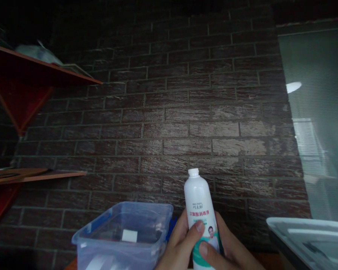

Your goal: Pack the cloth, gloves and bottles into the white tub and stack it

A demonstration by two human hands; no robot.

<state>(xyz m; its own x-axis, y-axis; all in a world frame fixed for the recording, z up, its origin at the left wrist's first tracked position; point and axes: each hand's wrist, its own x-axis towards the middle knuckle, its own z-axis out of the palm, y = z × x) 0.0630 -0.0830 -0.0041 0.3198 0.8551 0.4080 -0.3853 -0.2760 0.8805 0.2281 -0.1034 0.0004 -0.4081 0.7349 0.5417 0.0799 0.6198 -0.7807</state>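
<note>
A white bottle [198, 193] with a green lower label and red lettering stands nearly upright, tilted slightly, at the lower middle of the head view. Its narrow white top [193, 172] points up; whether a cap is on it I cannot tell. My left hand [183, 240] wraps its left side, thumb across the label. On the other side my right hand [225, 245] grips it lower down, its thumb also on the front. The bottle's base is cut off by the frame edge.
Left of my hands stands a clear plastic bin [124, 245] with a blue handle and white pieces. A white-rimmed container or lid [310, 225] is at right. Red-edged shelves [45, 65] jut from the left, before a dark brick wall [163, 112]. A glass panel [321, 112] is at right.
</note>
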